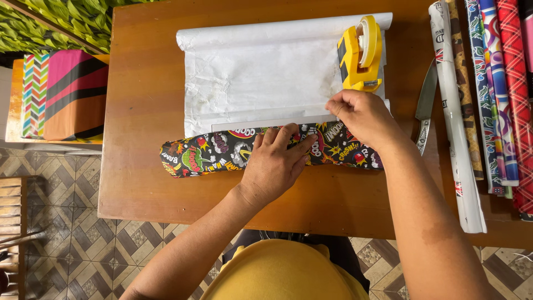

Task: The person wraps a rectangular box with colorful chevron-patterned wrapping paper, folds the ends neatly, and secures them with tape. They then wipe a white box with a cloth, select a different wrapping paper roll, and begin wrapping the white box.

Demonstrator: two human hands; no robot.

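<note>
Comic-print wrapped parcel lying across the table

On the table (144,183), the long parcel (211,153) runs left to right along the white paper's (261,72) edge; the left hand (273,164) presses flat on it (fingers spread), and the right hand (361,114) pinches its top edge near the yellow tape dispenser (361,55).

A long, flat package (266,149) wrapped in black paper with bright comic-burst patterns lies across the near middle of the wooden table, its far edge against a white paper sheet; at far left, on a lower stand, sits a boxy parcel (75,94) in pink, black and orange stripes, with a multicoloured chevron-patterned package (34,94) just beside it on its left.
</note>
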